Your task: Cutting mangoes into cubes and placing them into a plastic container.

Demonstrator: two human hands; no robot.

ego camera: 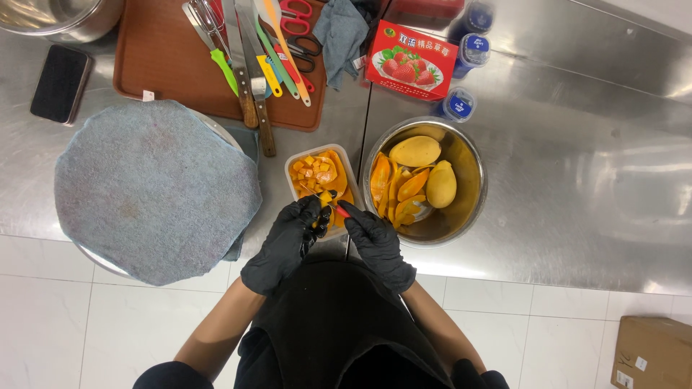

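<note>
My left hand (282, 241) is clamped on a mango piece (326, 197); my right hand (375, 239) grips a knife (342, 211), blade pointing left into it; tub (349, 167) just beyond.

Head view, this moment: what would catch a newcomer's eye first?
The bright orange fruit stands out: cut cubes fill a clear tub at centre, and right of it a steel bowl holds two whole mangoes and peel. Just below the tub, the left hand and right hand, both in black gloves, meet over a piece of fruit. To the left lies a large round grey cloth.
</note>
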